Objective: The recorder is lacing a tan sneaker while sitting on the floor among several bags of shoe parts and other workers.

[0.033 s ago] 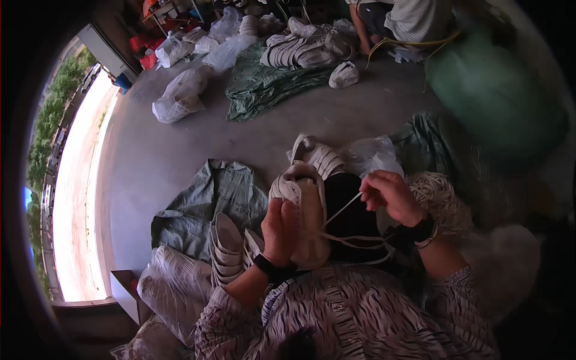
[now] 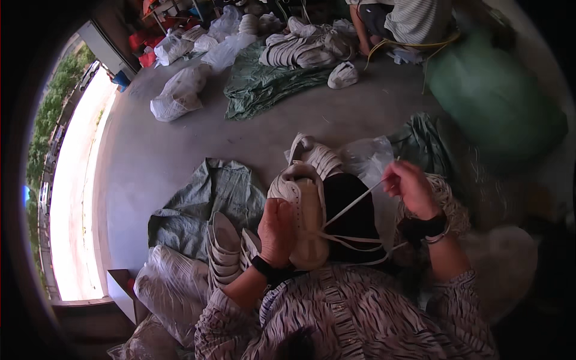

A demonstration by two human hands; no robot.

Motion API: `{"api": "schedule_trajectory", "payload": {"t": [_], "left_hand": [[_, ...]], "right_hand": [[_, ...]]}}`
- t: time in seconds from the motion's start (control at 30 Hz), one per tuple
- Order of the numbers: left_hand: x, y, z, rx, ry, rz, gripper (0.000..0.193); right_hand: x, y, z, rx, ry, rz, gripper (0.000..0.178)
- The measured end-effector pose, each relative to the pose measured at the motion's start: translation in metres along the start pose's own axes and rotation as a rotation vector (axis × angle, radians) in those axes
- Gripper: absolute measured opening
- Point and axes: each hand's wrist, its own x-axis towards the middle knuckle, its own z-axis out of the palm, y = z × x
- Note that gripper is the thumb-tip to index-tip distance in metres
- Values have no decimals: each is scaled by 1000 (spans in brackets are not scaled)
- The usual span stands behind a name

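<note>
A cream shoe upper (image 2: 309, 210) with a row of eyelets lies in front of me, its opening facing away. My left hand (image 2: 278, 233) is closed on the shoe's left side, its fingertips partly hidden. Off to the right, my right hand (image 2: 410, 187) pinches a white shoelace (image 2: 354, 207). That lace runs taut from the upper to my fingers. Another stretch of lace (image 2: 360, 241) hangs loosely from the shoe toward the right, over a black surface (image 2: 354, 195).
Stacked shoe uppers (image 2: 225, 246) stand left of me by a green woven sheet (image 2: 210, 198). More uppers (image 2: 321, 157) lie beyond the shoe. A bundle of laces (image 2: 444, 204) sits at right. Farther off are a shoe pile (image 2: 300, 51), a large green sack (image 2: 492, 96) and a seated person (image 2: 417, 21).
My right hand has moved right and slightly up, drawing out a longer taut length of lace. My left hand stays on the shoe.
</note>
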Motion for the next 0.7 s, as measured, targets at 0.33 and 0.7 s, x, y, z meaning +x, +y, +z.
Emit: {"api": "schedule_trajectory", "payload": {"t": [0.33, 0.7], "left_hand": [[-48, 3, -32, 101, -337, -16, 14], [-39, 7, -42, -101, -498, -290, 19]], "right_hand": [[4, -13, -60, 294, 148, -177, 21], [8, 34, 119, -282, -541, 214, 27]]}}
